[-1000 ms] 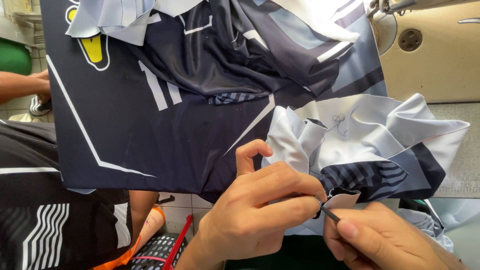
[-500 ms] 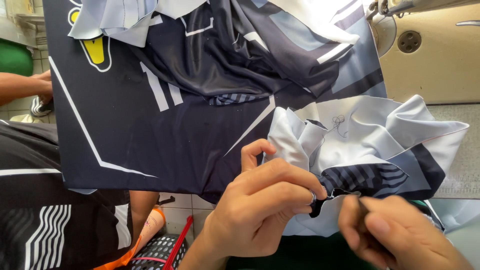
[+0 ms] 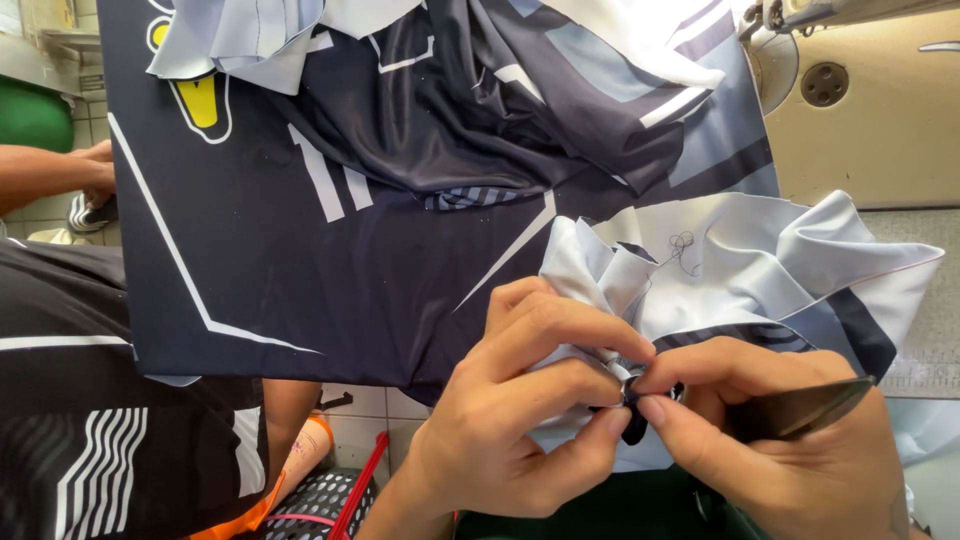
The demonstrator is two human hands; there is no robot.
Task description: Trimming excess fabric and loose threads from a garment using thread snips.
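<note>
**Two hands pinch a fold of pale grey cloth**

The left hand (image 3: 520,400) is closed narrow, thumb and fingers gripping a bunched fold of the pale grey cloth (image 3: 720,260). The right hand (image 3: 780,440) meets it from the other side: its thumb and forefinger are pinched tight on a small dark bit at the cloth's edge, right where the left fingertips end, so the two hands touch there. A dark blade-like tool (image 3: 800,408) also lies across the right hand, tucked under the fingers, with its tip pointing away from the cloth; what kind of tool it is cannot be told.

The grey cloth is crumpled and has dark stripes; a loose tangle of thread (image 3: 682,245) lies on it just above the hands. Above and left of the grey cloth spreads a dark navy garment (image 3: 300,270) with white lines and a yellow patch, part of it heaped in folds. Right of the grey cloth stands a beige sewing machine (image 3: 860,110), its body touching the cloth's upper edge. Far left of the grey cloth, another person's arm (image 3: 50,175) reaches in. Below the navy garment, a black mesh basket (image 3: 320,505) shows on the tiled floor.
</note>
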